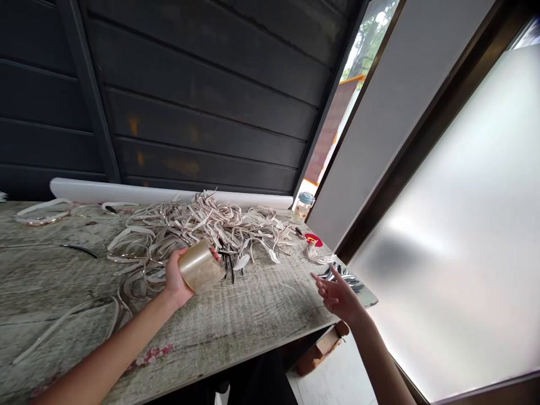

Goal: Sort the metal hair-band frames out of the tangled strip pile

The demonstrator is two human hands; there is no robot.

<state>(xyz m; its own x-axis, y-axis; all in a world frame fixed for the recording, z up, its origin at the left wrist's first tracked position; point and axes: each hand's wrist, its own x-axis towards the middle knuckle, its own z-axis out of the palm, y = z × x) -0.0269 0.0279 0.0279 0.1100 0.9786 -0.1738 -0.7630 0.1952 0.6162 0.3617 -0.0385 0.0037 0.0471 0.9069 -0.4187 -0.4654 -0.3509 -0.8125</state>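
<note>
My left hand [176, 279] is wrapped round a wide, shiny tan roll of tape [197, 265], held tilted over the table. A see-through end seems to stick out from its lower right side. Just behind it lies a tangled heap of white and rose-gold strips [215, 216], with some dark thin pieces at its front. My right hand [340, 298] hovers near the table's right end, palm turned partly up and fingers apart, with nothing visible in it. Beyond those fingers sits a bunch of dark, silvery strips [350, 278]; whether they touch is unclear.
A bundle of pale strips [318, 256] lies beside a red round item [313, 240]. Farther back stands a blue-lidded bottle [302, 206]. A long white roll [169, 191] runs along the dark wall. Under the table's front edge [253, 358] is a cardboard box [323, 349].
</note>
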